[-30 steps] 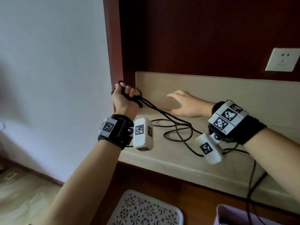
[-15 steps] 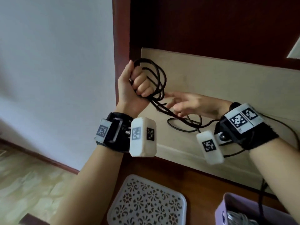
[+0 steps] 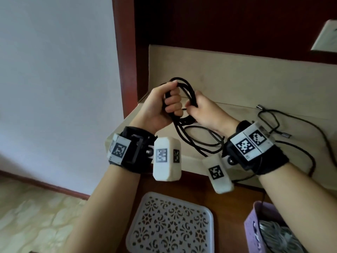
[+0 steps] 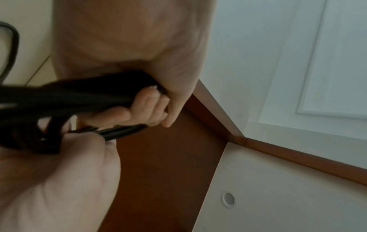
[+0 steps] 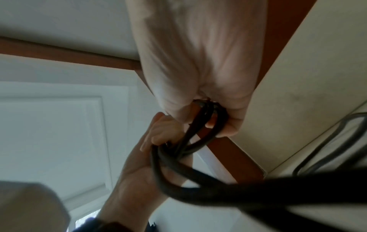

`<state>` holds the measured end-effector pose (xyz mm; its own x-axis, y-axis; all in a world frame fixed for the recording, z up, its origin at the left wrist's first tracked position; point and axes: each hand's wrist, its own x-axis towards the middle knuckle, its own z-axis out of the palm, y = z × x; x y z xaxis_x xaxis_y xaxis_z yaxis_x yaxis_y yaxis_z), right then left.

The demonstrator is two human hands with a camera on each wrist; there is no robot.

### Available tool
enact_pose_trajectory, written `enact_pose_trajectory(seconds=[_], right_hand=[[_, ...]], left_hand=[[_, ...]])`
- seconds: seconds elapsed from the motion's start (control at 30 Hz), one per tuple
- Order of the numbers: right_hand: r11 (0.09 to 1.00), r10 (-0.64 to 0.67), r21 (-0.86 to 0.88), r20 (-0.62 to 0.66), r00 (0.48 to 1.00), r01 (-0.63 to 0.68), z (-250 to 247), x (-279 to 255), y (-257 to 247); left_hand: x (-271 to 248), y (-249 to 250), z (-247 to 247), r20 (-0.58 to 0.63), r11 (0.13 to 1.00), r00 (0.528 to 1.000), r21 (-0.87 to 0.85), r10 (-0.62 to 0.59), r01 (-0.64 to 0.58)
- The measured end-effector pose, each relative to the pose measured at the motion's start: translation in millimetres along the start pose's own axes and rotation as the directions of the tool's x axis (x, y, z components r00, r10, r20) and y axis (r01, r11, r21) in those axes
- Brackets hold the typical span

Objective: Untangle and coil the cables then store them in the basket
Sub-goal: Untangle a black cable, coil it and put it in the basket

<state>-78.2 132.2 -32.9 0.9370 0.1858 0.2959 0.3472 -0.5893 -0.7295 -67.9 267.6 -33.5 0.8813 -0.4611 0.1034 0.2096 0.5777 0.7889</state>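
Observation:
A black cable point(image 3: 184, 88) is gathered into loops in the air above the beige shelf point(image 3: 237, 114). My left hand point(image 3: 171, 104) grips the bundle in a fist, fingers curled round the strands point(image 4: 79, 97). My right hand point(image 3: 194, 107) pinches the same loops just to the right, thumb and fingers closed on them point(image 5: 210, 113). The cable's loose length point(image 3: 191, 139) trails down onto the shelf. The purple basket point(image 3: 252, 223) stands at the lower right, below my right forearm, with a coiled grey cable point(image 3: 273, 232) inside.
A second dark cable point(image 3: 284, 117) with metal connectors lies spread on the shelf at the right. A white perforated lid point(image 3: 169, 223) lies on the wooden surface below. The shelf ends at a wood panel point(image 3: 125, 70) on the left. A wall socket point(image 3: 326, 37) sits at the upper right.
My right hand, open and reaching half a second ago, has closed on the loops beside my left hand. The left hand still holds the coil, raised off the shelf since a second ago.

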Motion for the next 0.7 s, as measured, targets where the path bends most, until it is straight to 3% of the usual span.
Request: enact_pose_trajectory(seconds=[0.1, 0.2, 0.3, 0.37, 0.43, 0.57, 0.7], right_hand=[[0.999, -0.029, -0.041, -0.036, 0.999, 0.027, -5, -3, 7], [0.995, -0.071, -0.080, -0.142, 0.987, 0.060, -3, -5, 13], [0.971, -0.181, -0.206, -0.295, 0.938, 0.123, -3, -6, 19], [0.932, -0.297, -0.301, -0.315, 0.901, 0.202, -4, -6, 22], [0.904, -0.358, -0.345, -0.286, 0.889, 0.253, -6, -5, 23], [0.951, -0.277, -0.213, -0.271, 0.922, 0.223, -5, -3, 24], [0.962, -0.215, -0.221, -0.266, 0.940, 0.158, -4, -3, 20]], left_hand=[[-1, -5, 3, -0.029, 0.999, 0.999, 0.027, -0.036, 0.037], [-3, -7, 6, 0.039, 0.999, 0.998, 0.004, -0.043, 0.043], [-4, -7, 5, 0.107, 0.992, 0.990, -0.076, -0.094, 0.102], [-2, -7, 3, 0.081, 0.982, 0.990, -0.145, -0.113, 0.124], [1, -10, 2, -0.019, 0.985, 0.995, -0.150, -0.094, 0.090], [5, -17, 8, -0.161, 0.994, 0.987, -0.114, -0.026, 0.008], [3, -22, 15, -0.180, 0.996, 0.980, -0.014, 0.088, -0.093]])
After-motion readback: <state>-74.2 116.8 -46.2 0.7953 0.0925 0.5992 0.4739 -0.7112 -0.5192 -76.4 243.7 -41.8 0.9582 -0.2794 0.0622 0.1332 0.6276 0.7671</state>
